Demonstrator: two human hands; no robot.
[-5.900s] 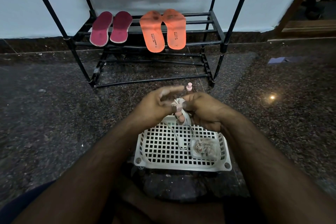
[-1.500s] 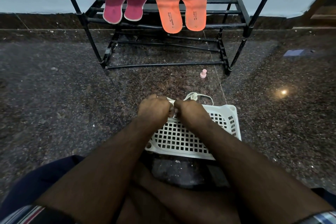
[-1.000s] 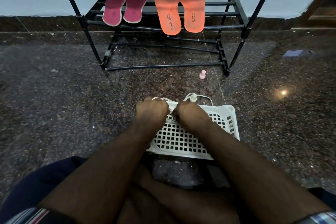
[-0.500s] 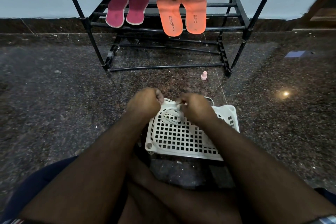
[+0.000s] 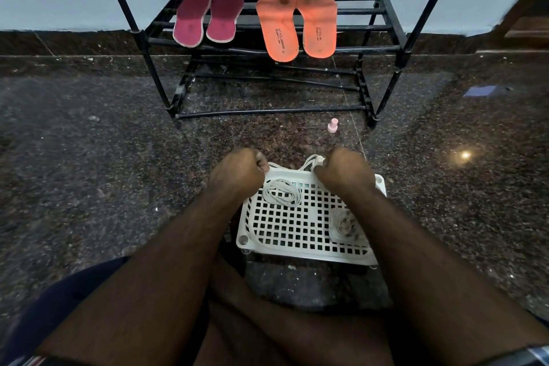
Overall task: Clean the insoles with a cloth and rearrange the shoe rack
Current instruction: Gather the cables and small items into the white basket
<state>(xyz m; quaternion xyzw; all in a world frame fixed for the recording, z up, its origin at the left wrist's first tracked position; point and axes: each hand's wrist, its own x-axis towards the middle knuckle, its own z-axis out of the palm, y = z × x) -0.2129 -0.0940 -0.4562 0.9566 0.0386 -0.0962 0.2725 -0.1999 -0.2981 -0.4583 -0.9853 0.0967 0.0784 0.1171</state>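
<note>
Both your hands sit curled at the far rim of the white basket (image 5: 306, 235), just below centre frame. Your left hand (image 5: 237, 172) is closed in a fist with a white cord (image 5: 280, 194) running out from its fingers; your right hand (image 5: 344, 171) is curled round the cord's other end, where a small white plug piece shows at its knuckles. Half a second ago the two hands were closer together over the coil; now they have drawn apart to the basket's two far corners, and the looped cord lies slack on the basket floor between them. A second before that they were pressed knuckle to knuckle.

For the task, this means little headway, I judge: you are busy with the cord, not with a cloth, and no cloth shows anywhere.

Count what you have. Four insoles lie on the black shoe rack (image 5: 389, 24) in the upper middle of the frame: two maroon insoles (image 5: 208, 16) at the left, two orange insoles (image 5: 297, 22) at the right, each pair side by side and well apart from your hands. One basket, one cord, one small clear container (image 5: 346, 224) in the basket's lower right, half hidden by your forearm. One pink bottle (image 5: 333, 125) stands on the floor between rack and basket.
</note>
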